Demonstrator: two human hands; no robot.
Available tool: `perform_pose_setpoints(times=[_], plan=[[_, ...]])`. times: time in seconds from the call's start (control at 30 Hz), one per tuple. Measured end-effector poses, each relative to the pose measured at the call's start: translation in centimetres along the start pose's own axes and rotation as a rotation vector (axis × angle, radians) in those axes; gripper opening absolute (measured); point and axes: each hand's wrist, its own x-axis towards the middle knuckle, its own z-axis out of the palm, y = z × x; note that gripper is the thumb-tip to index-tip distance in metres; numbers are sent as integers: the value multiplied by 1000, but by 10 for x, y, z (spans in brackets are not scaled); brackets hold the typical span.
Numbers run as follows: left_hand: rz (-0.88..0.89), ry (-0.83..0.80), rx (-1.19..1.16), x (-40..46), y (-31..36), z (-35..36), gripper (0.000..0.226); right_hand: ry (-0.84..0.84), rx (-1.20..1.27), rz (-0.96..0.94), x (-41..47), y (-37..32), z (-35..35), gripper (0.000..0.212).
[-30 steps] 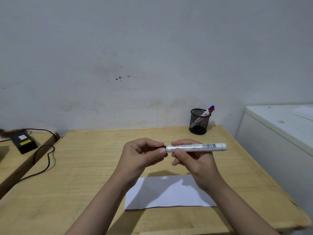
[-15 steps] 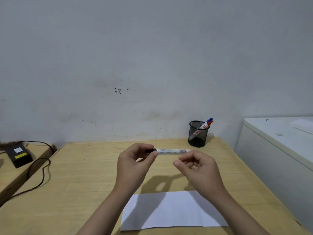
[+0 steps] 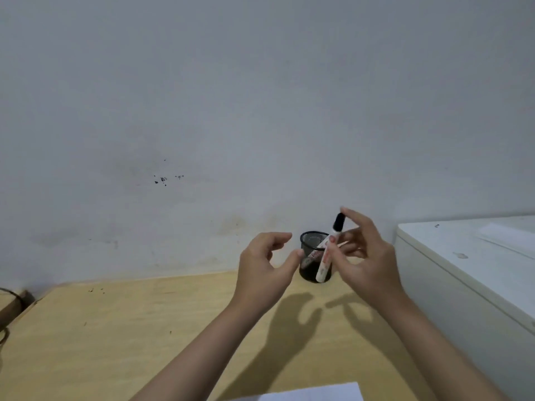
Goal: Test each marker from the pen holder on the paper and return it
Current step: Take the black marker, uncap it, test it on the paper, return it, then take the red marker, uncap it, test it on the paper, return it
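A white marker with a black cap (image 3: 328, 250) was gripped nearly upright, cap at twelve o'clock, by the fingers of the right hand (image 3: 366, 257), directly in front of the black mesh pen holder (image 3: 311, 241). The left hand (image 3: 262, 267), at its nine o'clock, was held empty with fingers loosely curled above the pale wooden desk (image 3: 130, 328).

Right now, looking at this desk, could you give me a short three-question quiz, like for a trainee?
1. True or false: the marker has its black cap on.
2. Which hand holds it? A) left hand B) right hand
3. Fill in: the marker is held nearly upright in front of the mesh ____.

Key: 1 true; 2 B; 3 pen holder.
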Motion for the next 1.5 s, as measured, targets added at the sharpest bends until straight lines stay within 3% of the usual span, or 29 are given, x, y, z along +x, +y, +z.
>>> perform_pose_setpoints(times=[0.13,0.23,0.43,0.57,0.7,0.8,0.93,1.13,1.33,1.5], plan=[[20,-5,149,39,-34,30,26,206,18,51,43,27,-7,48],[35,-39,242,61,-57,55,32,272,-19,77,58,52,4,40],[-1,-95,333,87,-96,93,33,171,-111,181,44,111,40,32],[9,-36,315,88,-109,100,34,130,-177,237,27,132,50,23],[33,-5,307,88,-113,98,34,211,-217,279,27,138,49,23],[50,3,313,88,-114,98,33,259,-236,441,39,140,47,32],[36,-2,320,87,-112,100,35,122,-203,676,53,142,51,30],[19,-78,425,87,-100,99,33,153,-256,655,62,128,54,13],[-22,-205,488,83,-85,95,35,75,-441,616,71,127,58,29],[-43,-293,501,81,-80,91,38,132,-373,528,68,125,62,9]])
